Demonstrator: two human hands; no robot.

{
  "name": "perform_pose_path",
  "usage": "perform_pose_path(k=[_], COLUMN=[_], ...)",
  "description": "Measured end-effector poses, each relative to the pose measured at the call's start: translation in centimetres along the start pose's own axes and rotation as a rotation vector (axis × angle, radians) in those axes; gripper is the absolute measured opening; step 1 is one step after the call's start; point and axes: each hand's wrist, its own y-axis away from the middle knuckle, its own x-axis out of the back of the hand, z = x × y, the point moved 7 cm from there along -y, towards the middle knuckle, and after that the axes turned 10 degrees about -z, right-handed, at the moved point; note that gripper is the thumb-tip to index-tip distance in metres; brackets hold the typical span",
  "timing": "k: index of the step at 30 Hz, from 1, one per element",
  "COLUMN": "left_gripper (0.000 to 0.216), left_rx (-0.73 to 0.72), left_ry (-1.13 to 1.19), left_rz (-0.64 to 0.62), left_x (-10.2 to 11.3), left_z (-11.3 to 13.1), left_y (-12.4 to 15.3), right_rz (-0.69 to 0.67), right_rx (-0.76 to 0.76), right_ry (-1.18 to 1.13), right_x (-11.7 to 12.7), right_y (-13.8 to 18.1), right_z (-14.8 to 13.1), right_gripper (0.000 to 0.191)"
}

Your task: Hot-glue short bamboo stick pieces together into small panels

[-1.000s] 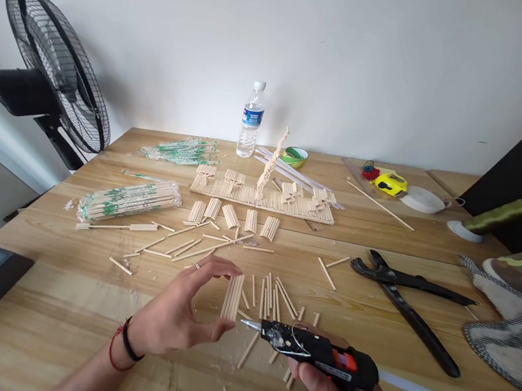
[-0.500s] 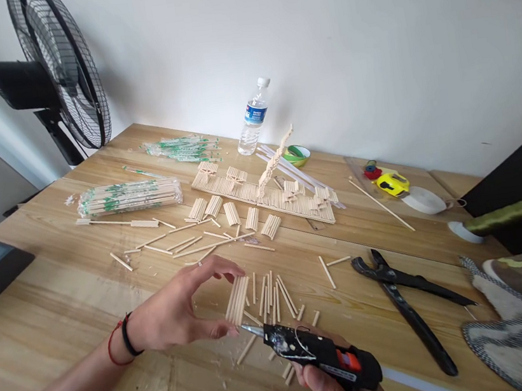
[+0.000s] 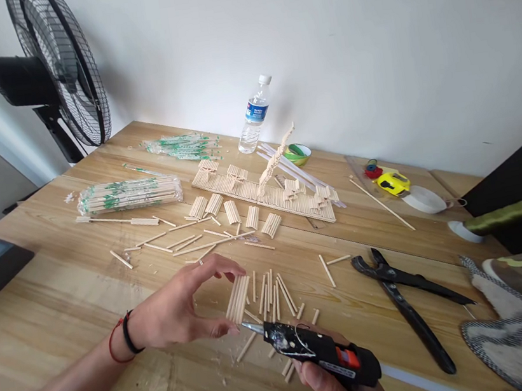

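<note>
Between the thumb and fingertips of my left hand (image 3: 175, 309) is a small panel of wooden sticks (image 3: 237, 299) laid side by side, gripped by its two ends. My right hand (image 3: 336, 384) is wrapped round a black hot glue gun (image 3: 317, 351), whose metal nozzle points left at the panel's near end. A white glue stick (image 3: 420, 383) sticks out of its back. Cut wooden sticks (image 3: 269, 294) lie loose just right of the panel, some partly behind the gun. Farther back, several finished small panels (image 3: 232, 212) lie in a row.
A stick-built model (image 3: 261, 195) with a slanted upright stands mid-table before a water bottle (image 3: 253, 116). Bagged sticks (image 3: 129, 195) lie left. Black cutters (image 3: 400, 299), a yellow tape measure (image 3: 393, 184) and a thread spool (image 3: 509, 218) are on the right. A fan (image 3: 56, 68) stands back left.
Almost nothing differs. The glue gun's nozzle has shifted very slightly at the panel's near end, and both hands keep their holds.
</note>
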Motion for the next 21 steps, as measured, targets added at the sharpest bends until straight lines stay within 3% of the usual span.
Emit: perform_pose_path(k=[21], left_gripper=[0.061], left_rx=[-0.033], left_ry=[0.048], left_rz=[-0.008], left_x=[-0.1], left_z=[0.2], left_y=[-0.2], right_rz=[0.017], right_rx=[-0.011], right_ry=[-0.059], right_x=[-0.6], right_y=[0.2], right_z=[1.3], right_gripper=[0.059])
